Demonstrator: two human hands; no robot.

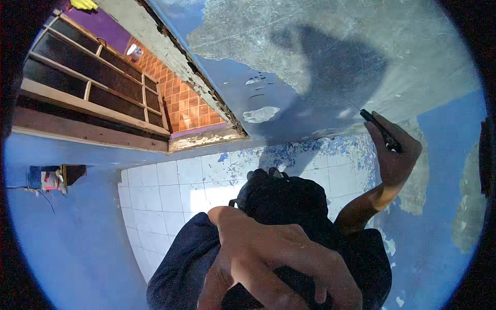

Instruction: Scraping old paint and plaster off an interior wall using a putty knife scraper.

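My right hand [393,143], at the right, grips a black-handled tool [374,123], which looks like a scraper seen edge-on. A thin line runs from its end toward the wall [410,50], where blue paint has come off in a large patch and grey plaster shows. Remaining blue paint [236,77] borders that patch with a ragged edge. Close under the camera, my left hand [267,252] is raised in front of my body with its fingers spread. I see nothing in it, though its fingertips run toward the bottom edge of the picture.
Paint flakes [298,149] lie on the white tiled floor [170,190] along the wall's foot. A doorway with a worn wooden frame [209,141] and a paned door [97,77] opens at upper left. Small items [52,180] sit against the left blue wall [73,232].
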